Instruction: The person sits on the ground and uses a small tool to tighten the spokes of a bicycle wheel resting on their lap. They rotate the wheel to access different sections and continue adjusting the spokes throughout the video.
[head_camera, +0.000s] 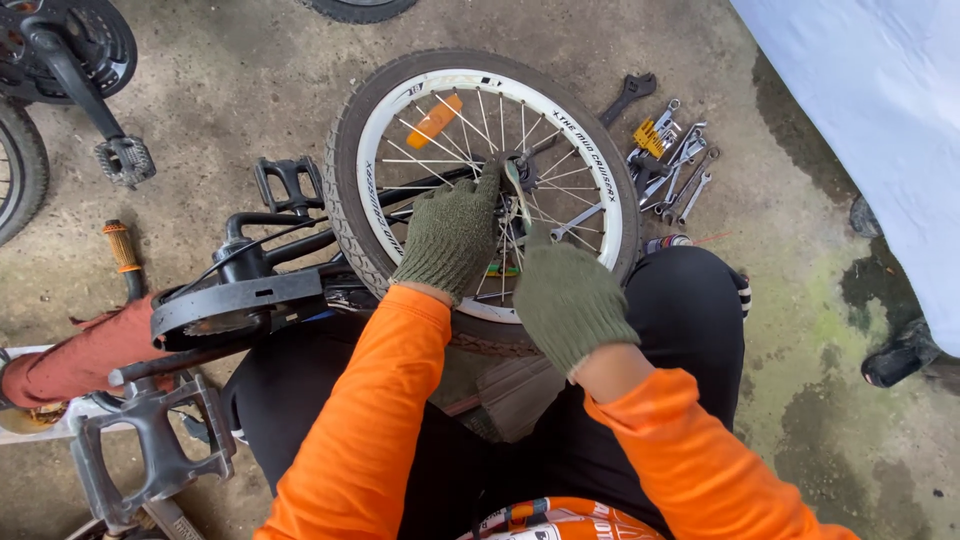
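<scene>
A small bicycle wheel (487, 190) lies flat near the middle of the scene, its black knobbly rubber tyre wrapped round a white metal rim, thin steel spokes fanning from the hub (522, 166) and an orange plastic reflector (434, 121) clipped among them. The left hand (452, 232), in a coarse green knitted glove, rests palm down across the spokes with its fingers curled toward the hub; whether it grips anything there cannot be told. The right hand (566, 300), gloved alike, is closed round the lower end of a slim metal tool (518, 195) whose far end meets the hub. Orange sleeves run back to the near edge, over dark trousers.

The black bicycle frame (300, 245) stretches left of the wheel, with a blocky black pedal (287, 183) on its far side and a curved black chain guard (235, 302) nearer. A grey metal pedal (155, 440) lies at the near left. On the rough, stained concrete floor (800, 330), right of the wheel, sits a loose heap of shiny spanners (678, 172), with a dark adjustable wrench (627, 95) just beyond them.
</scene>
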